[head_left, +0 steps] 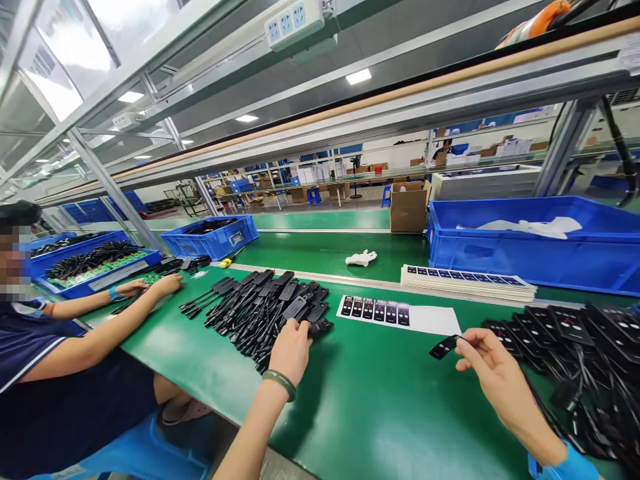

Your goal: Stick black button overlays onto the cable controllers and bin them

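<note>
My left hand (pixel 291 352), with a dark green bangle at the wrist, pinches a black flat-bodied cable adapter (pixel 295 307) at the right edge of a heaped pile of similar adapters (pixel 255 313). Its fingertips are partly hidden from me. My right hand (pixel 487 363) holds a small black label (pixel 444 347) by one end, between thumb and fingers, above the green table. Between the hands, farther back, lies a white label sheet (pixel 433 320), its left part bearing several black labels and its right part bare. Labelled adapters (pixel 570 327) with tangled cables are heaped beside my right hand.
A stack of label sheets (pixel 465 285) stands before a large blue bin (pixel 530 250). Behind the table's raised strip lie a white glove (pixel 361 258) and a cardboard box (pixel 409 210). At left, a co-worker's hands (pixel 167 285) work near a blue bin (pixel 210 238).
</note>
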Tool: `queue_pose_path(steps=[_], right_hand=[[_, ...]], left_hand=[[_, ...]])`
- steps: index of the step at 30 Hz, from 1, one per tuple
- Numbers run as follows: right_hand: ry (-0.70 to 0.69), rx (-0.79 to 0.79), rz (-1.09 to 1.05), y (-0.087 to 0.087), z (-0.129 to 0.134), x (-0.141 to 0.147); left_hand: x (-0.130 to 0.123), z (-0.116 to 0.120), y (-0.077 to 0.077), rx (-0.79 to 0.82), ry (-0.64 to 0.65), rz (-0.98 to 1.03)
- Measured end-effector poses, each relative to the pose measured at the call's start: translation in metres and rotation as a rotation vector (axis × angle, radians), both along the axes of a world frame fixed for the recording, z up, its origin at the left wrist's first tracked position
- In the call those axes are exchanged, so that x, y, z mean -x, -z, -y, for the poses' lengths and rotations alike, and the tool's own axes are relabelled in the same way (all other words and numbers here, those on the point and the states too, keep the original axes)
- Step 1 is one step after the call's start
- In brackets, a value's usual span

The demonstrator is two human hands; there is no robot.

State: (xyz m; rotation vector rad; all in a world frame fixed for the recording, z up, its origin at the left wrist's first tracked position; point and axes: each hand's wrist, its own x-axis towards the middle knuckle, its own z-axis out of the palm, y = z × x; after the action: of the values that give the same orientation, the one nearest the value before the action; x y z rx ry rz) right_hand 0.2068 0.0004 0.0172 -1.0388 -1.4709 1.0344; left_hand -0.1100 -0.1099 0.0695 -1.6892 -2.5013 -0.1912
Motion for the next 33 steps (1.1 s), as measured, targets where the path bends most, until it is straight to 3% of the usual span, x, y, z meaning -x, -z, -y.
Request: queue_pose_path(steps=[3, 4, 6, 8, 11, 15, 19, 25, 33], right_hand=[[-0.01, 0.021, -0.095, 0.002, -0.001, -0.003], [-0.015, 0.029, -0.126, 0.003, -0.002, -0.004], [-0.027, 0.049, -0.175, 0.004, -0.002, -0.007], [-0.04, 0.069, -0.214, 0.003, -0.002, -0.009], [-0.056, 0.084, -0.25, 0.0, -0.001, -0.01], [-0.07, 0.062, -0.189, -0.006, 0.002, -0.008], [-0.083, 0.041, -0.09, -0.009, 0.006, -0.003], [-0.082, 0.023, 0.037, -0.011, 0.012, 0.002], [-0.128, 0.096, 0.019, -0.011, 0.019, 0.006]], left_hand=[[-0.012, -0.009, -0.013, -0.245, 0.067, 0.107], [-0.019, -0.014, -0.017, -0.352, 0.107, 0.238], [-0.041, -0.029, -0.021, -0.47, 0.193, 0.761], [-0.069, -0.045, -0.018, -0.319, 0.231, 1.454], [-0.113, -0.063, 0.0, -0.014, 0.25, 1.825], [-0.151, -0.065, 0.029, 0.171, 0.256, 2.016], [-0.157, -0.055, 0.044, 0.186, 0.339, 2.069], [-0.157, -0.048, 0.045, 0.223, 0.384, 2.105], [-0.159, -0.047, 0.046, 0.27, 0.417, 2.155]])
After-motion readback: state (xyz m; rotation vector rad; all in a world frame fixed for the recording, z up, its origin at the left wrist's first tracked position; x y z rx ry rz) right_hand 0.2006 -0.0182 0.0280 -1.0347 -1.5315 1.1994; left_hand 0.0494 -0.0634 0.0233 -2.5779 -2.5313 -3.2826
